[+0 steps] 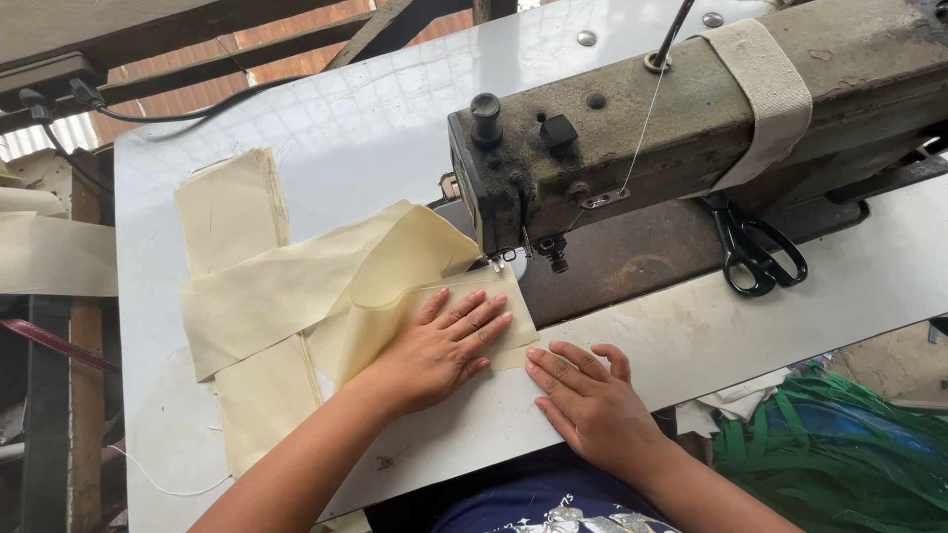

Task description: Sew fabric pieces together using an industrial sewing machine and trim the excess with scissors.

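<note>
My left hand (439,345) lies flat, fingers spread, on a folded strip of cream fabric (326,286) just in front of the presser foot (502,259) of an old olive-green sewing machine (691,118). Beside it, my right hand (588,400) rests flat on the white table (346,118), its fingertips touching the near right corner of the fabric. The strip runs left from the needle and crosses over a stack of cream fabric pieces (232,207). Neither hand grips anything.
Black scissors (755,257) lie on the machine bed to the right. A cream band (765,94) is wrapped around the machine arm. Black cables (148,114) trail at the table's far left corner. Green straps (839,454) are piled on the floor at the right.
</note>
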